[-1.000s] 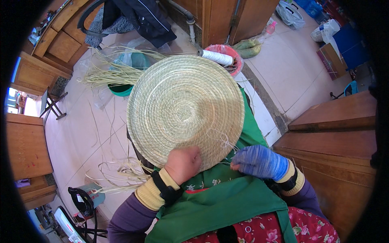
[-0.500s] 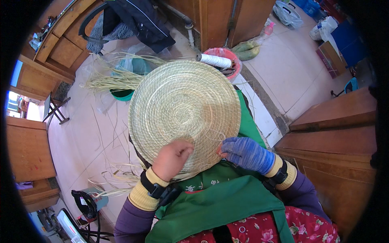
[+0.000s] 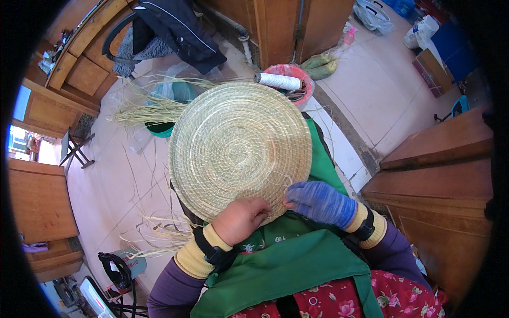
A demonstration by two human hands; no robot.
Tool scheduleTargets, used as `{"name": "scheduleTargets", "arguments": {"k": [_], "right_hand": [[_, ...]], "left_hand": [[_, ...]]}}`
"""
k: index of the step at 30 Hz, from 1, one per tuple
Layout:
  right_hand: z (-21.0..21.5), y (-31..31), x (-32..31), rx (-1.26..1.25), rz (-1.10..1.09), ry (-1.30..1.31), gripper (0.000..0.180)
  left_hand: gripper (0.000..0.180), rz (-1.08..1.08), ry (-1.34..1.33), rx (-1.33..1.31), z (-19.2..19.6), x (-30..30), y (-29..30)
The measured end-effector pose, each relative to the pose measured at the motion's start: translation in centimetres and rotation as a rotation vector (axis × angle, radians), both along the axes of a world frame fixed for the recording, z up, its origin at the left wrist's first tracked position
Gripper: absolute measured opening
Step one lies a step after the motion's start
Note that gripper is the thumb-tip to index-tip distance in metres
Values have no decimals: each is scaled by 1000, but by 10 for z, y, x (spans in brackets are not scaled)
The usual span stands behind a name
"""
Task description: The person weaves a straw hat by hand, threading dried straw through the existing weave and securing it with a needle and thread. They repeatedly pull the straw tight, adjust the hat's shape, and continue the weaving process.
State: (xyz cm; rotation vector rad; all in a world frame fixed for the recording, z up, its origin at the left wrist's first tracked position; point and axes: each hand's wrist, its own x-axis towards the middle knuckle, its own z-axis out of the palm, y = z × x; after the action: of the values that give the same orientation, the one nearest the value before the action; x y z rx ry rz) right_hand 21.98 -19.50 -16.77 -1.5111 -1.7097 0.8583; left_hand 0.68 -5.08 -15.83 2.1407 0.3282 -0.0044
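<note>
A round coiled straw mat (image 3: 233,143), stitched in close rings, lies across my lap on the green apron (image 3: 275,259). My bare left hand (image 3: 241,218) rests at its near rim with fingers curled and tips pressed together; whatever they pinch is hidden. At the lower right rim, my right hand (image 3: 321,202) wears a blue knitted glove with bare fingertips showing. Its fingers are closed on a thin white thread (image 3: 281,176), which loops over the mat's surface. A needle, if any, is too small to see.
Beyond the mat, a red basin (image 3: 307,87) holds a white thread spool (image 3: 278,81) and scissors. Loose straw (image 3: 151,112) spreads over a green bucket (image 3: 160,129) at the far left. More straw ends (image 3: 167,233) stick out near my left wrist. Wooden cabinets (image 3: 435,212) stand at right.
My left hand has come down toward the near rim and slightly right. My right hand has stayed near the rim with the thread loop. The view has shifted slightly.
</note>
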Motion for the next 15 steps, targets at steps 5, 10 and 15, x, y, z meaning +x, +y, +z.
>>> {"name": "scheduleTargets", "arguments": {"k": [5, 10, 15], "right_hand": [[4, 2, -1, 29, 6, -41, 19], [4, 3, -2, -13, 41, -143, 18], [6, 3, -8, -14, 58, -255, 15]], "left_hand": [[21, -99, 51, 296, 6, 1, -10], [19, -22, -13, 353, -4, 2, -18], [11, 7, -64, 434, -13, -1, -25]]}}
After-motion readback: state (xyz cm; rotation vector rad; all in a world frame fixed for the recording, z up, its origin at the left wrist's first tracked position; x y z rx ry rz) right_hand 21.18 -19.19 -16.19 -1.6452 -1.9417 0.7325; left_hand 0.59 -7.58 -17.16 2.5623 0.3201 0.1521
